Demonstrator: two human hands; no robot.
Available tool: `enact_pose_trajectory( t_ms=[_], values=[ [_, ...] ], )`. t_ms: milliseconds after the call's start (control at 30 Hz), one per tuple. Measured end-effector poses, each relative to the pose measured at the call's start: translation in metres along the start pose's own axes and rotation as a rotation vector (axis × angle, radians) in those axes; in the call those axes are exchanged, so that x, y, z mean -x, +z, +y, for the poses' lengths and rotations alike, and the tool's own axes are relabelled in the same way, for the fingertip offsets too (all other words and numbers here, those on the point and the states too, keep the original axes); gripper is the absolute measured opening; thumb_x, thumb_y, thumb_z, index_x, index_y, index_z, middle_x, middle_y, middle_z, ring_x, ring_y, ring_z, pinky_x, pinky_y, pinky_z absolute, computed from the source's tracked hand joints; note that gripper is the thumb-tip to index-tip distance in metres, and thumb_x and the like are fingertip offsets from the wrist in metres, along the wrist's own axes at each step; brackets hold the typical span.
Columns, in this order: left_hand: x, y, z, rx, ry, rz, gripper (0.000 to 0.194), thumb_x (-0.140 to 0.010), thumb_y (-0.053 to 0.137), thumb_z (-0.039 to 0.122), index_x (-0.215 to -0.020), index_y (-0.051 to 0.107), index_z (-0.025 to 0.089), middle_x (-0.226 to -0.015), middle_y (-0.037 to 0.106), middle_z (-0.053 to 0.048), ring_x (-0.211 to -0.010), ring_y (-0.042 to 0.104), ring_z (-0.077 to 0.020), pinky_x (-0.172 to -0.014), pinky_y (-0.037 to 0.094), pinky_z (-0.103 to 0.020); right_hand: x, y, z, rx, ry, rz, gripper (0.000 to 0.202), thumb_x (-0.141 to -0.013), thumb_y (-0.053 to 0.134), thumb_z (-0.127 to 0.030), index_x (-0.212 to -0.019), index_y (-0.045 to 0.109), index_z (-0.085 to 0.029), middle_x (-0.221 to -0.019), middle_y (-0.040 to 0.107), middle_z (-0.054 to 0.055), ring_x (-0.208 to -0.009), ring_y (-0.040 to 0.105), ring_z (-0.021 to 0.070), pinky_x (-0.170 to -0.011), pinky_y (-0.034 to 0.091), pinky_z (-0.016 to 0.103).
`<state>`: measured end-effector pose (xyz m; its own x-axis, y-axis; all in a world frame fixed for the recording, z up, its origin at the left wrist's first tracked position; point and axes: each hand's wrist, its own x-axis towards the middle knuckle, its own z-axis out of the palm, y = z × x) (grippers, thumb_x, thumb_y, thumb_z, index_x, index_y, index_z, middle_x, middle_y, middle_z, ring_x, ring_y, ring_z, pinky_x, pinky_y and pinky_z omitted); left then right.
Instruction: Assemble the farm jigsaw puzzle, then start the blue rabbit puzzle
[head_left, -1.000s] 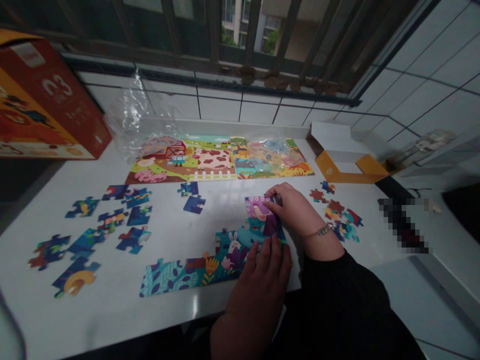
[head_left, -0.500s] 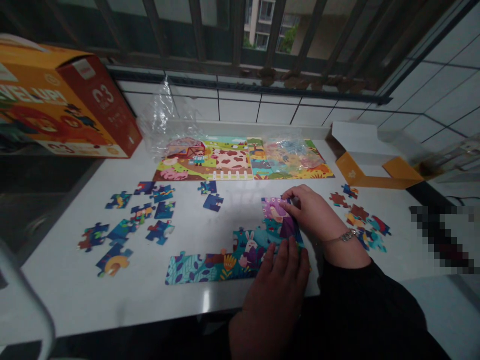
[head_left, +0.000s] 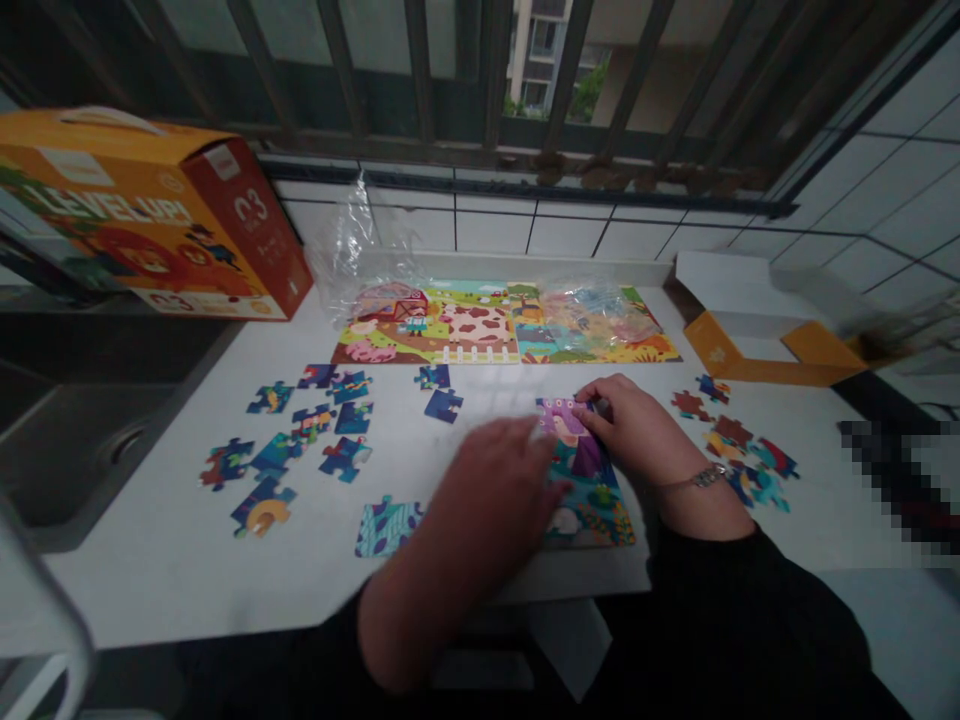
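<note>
A partly joined jigsaw puzzle lies near the counter's front edge, with its lower middle hidden under my left hand and forearm. At its upper right corner, the thumb and fingers of my right hand grip the edge of a purple puzzle piece. My left hand hovers over the puzzle's left part, smeared by motion, so its fingers are unclear. Beyond it lie two loose dark blue puzzle pieces. The leaf-patterned left end of the puzzle shows beside my left wrist.
Several loose pieces are scattered at left, and more at right. Behind are a farm picture, clear plastic wrapping and an opened orange box. A large orange box stands back left, above a sink.
My left hand has lifted from the puzzle's right part and moved left and away from me across it. My right hand stays at the upper right corner. The view has shifted slightly.
</note>
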<state>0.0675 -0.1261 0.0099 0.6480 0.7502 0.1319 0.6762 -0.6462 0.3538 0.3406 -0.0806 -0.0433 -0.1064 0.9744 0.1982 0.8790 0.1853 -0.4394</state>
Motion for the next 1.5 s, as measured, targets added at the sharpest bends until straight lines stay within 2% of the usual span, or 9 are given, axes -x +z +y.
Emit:
enact_pose_trajectory(
  t_ms=[133,233,300,500,700,967,1233,1400,1500],
  values=[
    [-0.001,-0.041,-0.091,-0.282,-0.431,0.138,0.045,-0.111,0.044,0.024,-0.145,0.067,0.005,-0.147,0.071,-0.027,-0.137,0.067,-0.0416,-0.119,0.053,-0.059,0.000,0.000,-0.001,-0.003,0.013,-0.001,0.008,-0.099,0.071,-0.030,-0.102,0.074,-0.024,-0.105,0.070,0.009,-0.101,0.068,0.0283,-0.091,0.053,0.041],
    [0.009,-0.044,-0.140,-0.362,-0.640,0.070,0.046,-0.106,0.042,0.016,-0.140,0.068,0.001,-0.139,0.073,-0.030,-0.132,0.069,-0.0447,-0.117,0.052,-0.062,0.000,-0.002,-0.004,-0.012,0.022,0.006,0.008,-0.098,0.070,-0.030,-0.101,0.074,-0.023,-0.103,0.070,0.009,-0.097,0.067,0.0276,-0.089,0.052,0.041],
    [0.016,-0.039,-0.153,-0.336,-0.697,0.019,0.047,-0.105,0.041,0.014,-0.143,0.068,0.005,-0.144,0.071,-0.029,-0.136,0.066,-0.0466,-0.114,0.054,-0.063,0.000,-0.003,-0.005,-0.020,0.036,0.028,0.009,-0.097,0.069,-0.031,-0.098,0.073,-0.023,-0.100,0.070,0.008,-0.095,0.066,0.0273,-0.087,0.051,0.040],
    [0.019,-0.033,-0.150,-0.362,-0.738,0.020,0.047,-0.102,0.045,0.018,-0.140,0.071,0.012,-0.152,0.063,-0.031,-0.136,0.060,-0.0544,-0.099,0.059,-0.071,0.000,-0.007,-0.006,-0.069,0.150,0.197,0.017,-0.098,0.065,-0.038,-0.091,0.071,-0.024,-0.094,0.072,0.008,-0.086,0.065,0.0260,-0.082,0.049,0.039],
    [0.018,-0.038,-0.165,-0.375,-0.682,-0.037,0.030,-0.098,0.059,0.021,-0.115,0.080,0.009,-0.125,0.072,-0.028,-0.130,0.064,-0.0458,-0.113,0.052,-0.055,0.000,-0.007,-0.005,-0.102,0.178,0.271,0.019,-0.099,0.064,-0.040,-0.090,0.069,-0.024,-0.090,0.074,0.007,-0.080,0.065,0.0245,-0.078,0.047,0.038],
    [0.017,-0.052,-0.150,-0.338,-0.760,-0.113,0.035,-0.102,0.057,0.024,-0.127,0.076,0.009,-0.129,0.075,-0.025,-0.135,0.065,-0.0429,-0.117,0.050,-0.052,-0.001,-0.006,-0.004,-0.123,0.149,0.255,0.020,-0.100,0.064,-0.041,-0.090,0.069,-0.024,-0.091,0.072,0.007,-0.078,0.064,0.0231,-0.076,0.046,0.037],
    [0.018,-0.056,-0.146,-0.165,-0.867,0.058,0.048,-0.093,0.076,0.045,-0.132,0.072,0.018,-0.122,0.079,-0.021,-0.111,0.075,-0.0432,-0.091,0.058,-0.050,0.000,-0.008,-0.009,-0.133,0.130,0.212,0.019,-0.100,0.066,-0.039,-0.090,0.070,-0.024,-0.092,0.071,0.006,-0.077,0.062,0.0222,-0.075,0.046,0.037],
    [0.020,-0.054,-0.134,0.240,-0.828,0.124,0.034,-0.087,0.079,0.056,-0.096,0.084,0.024,-0.085,0.081,-0.008,-0.076,0.073,-0.0289,-0.065,0.050,-0.037,-0.001,-0.012,-0.017,-0.178,0.047,0.182,0.017,-0.100,0.066,-0.037,-0.092,0.072,-0.024,-0.095,0.069,0.006,-0.078,0.061,0.0209,-0.076,0.048,0.036],
    [0.017,-0.050,-0.113,0.592,-0.737,0.197,0.040,-0.081,0.086,0.060,-0.093,0.083,0.022,-0.085,0.083,-0.007,-0.073,0.072,-0.0238,-0.064,0.052,-0.033,0.000,-0.012,-0.034,-0.284,-0.006,0.128,0.018,-0.102,0.067,-0.040,-0.096,0.073,-0.024,-0.102,0.070,0.007,-0.085,0.064,0.0214,-0.076,0.050,0.035]
  ],
)
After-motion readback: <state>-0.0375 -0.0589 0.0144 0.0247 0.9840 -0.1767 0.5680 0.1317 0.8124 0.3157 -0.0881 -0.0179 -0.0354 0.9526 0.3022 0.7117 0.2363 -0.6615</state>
